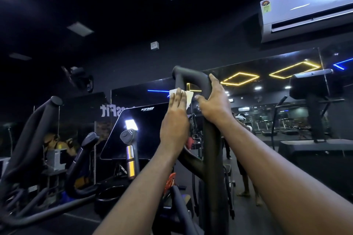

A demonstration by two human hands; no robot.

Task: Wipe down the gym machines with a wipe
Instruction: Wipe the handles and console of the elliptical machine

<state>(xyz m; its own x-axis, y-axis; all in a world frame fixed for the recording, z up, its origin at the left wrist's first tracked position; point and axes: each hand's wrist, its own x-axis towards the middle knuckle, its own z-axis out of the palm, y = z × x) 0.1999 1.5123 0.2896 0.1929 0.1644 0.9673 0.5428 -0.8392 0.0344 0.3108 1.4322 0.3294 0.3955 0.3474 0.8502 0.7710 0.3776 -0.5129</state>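
Head view: beneath a wall air conditioner [305,11], a mirror [267,105] shows reversed "ssFit" lettering [114,110]; the dark console [141,131] carries a logo too small to read. My right hand [214,104] grips the machine handle [191,74], while my left hand [174,122], fingers straight, presses the white wipe [189,97] against its upright bar.

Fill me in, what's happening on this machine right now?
A person is wiping a gym machine at its black looped handle. The left hand presses a white wipe against the loop's left side with flat fingers, while the right hand grips the right side just under the top bend.
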